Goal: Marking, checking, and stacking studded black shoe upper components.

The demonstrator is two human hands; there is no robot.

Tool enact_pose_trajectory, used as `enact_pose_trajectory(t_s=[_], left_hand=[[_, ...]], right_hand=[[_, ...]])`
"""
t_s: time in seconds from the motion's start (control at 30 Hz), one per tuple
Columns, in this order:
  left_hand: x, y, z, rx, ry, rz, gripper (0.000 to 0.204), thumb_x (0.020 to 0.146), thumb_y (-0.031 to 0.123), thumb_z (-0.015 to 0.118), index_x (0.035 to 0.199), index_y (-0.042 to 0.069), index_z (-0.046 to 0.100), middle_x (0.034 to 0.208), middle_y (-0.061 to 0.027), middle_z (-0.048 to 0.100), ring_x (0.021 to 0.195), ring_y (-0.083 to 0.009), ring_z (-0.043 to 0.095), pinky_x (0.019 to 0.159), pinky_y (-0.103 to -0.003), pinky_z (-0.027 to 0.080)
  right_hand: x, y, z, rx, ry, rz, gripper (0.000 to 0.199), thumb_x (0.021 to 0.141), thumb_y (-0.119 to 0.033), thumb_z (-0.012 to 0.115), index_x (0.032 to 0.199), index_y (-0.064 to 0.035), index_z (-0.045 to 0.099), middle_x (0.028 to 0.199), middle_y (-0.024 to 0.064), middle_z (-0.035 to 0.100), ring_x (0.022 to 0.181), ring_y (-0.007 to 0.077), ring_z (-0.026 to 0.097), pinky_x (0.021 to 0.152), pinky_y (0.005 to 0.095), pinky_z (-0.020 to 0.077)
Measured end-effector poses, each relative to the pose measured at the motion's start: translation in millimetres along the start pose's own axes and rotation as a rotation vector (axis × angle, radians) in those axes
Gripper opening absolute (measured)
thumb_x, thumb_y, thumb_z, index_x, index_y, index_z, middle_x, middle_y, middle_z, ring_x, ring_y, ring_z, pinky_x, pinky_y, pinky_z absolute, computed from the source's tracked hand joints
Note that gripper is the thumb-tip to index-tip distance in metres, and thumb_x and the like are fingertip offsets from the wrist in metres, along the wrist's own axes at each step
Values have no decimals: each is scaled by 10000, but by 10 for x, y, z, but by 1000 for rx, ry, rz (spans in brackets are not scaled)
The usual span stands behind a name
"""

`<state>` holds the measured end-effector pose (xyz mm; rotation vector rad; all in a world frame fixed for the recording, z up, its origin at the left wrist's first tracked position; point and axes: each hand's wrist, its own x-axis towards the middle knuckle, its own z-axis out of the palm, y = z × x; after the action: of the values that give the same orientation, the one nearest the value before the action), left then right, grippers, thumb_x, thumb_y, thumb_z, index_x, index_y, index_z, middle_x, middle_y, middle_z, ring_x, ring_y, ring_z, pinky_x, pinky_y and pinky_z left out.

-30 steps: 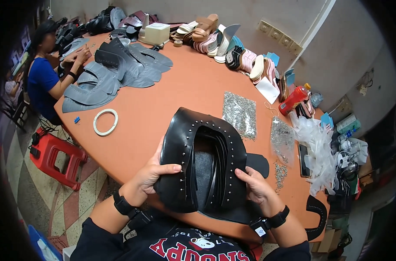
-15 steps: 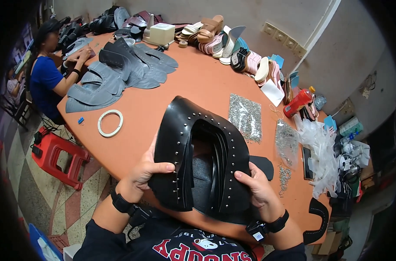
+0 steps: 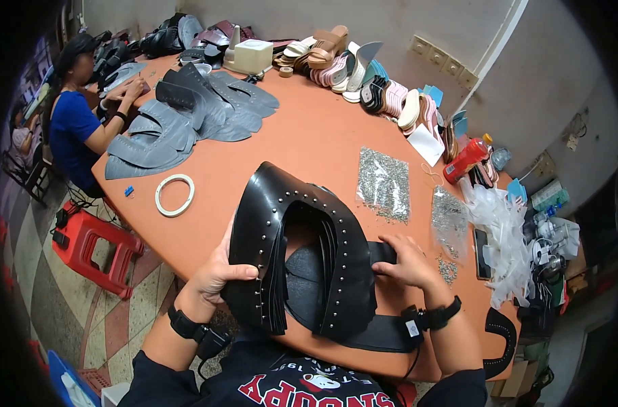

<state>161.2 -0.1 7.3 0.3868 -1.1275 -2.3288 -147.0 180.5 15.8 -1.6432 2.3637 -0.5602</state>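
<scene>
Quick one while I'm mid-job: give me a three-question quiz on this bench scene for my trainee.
1. True or false: the left hand grips the stack of black studded leather pieces.
2. Which lies nearest the white ring? A) red bottle B) grey cut pieces C) clear bags
3. What does the right hand touch?

Key: 1 true; 2 B; 3 the stack's right edge.

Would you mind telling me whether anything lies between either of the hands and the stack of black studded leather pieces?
Nothing visible does. The left hand already grips the stack of black studded leather pieces at its left edge, thumb on top. The right hand rests on its right side, fingers against the leather. Both touch it directly.
</scene>
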Motion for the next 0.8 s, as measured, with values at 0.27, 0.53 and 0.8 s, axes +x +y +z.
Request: enact_pose_trajectory(t_s=[0.27, 0.53, 0.8], left_hand=[[-42, -48, -12, -64, 10, -19, 933, 605, -12, 756, 1405, 68, 283, 1162, -123, 554, 999, -224, 609, 856, -346, 538], [-78, -91, -23, -83, 45, -18, 840, 632, -7, 740, 1360, 21, 322, 1115, -146, 588, 938, -247, 651, 794, -374, 576], [-96, -178, -41, -127, -13, -118, 829, 623, -31, 750, 1352, 39, 361, 1104, -108, 586, 969, -227, 628, 827, -355, 556]], right_hand=[[474, 217, -62, 4, -520, 74, 673, 572, -383, 880, 1030, 10, 583, 915, 174, 639, 899, 299, 616, 766, 353, 487], [365, 25, -312, 112, -596, 83, 475, 796, -379, 706, 1016, 34, 626, 932, 211, 673, 874, 321, 651, 795, 393, 492], [-118, -220, -816, -76, -363, 43, 362, 785, -277, 730, 944, 34, 637, 816, 199, 653, 759, 304, 641, 685, 368, 481]])
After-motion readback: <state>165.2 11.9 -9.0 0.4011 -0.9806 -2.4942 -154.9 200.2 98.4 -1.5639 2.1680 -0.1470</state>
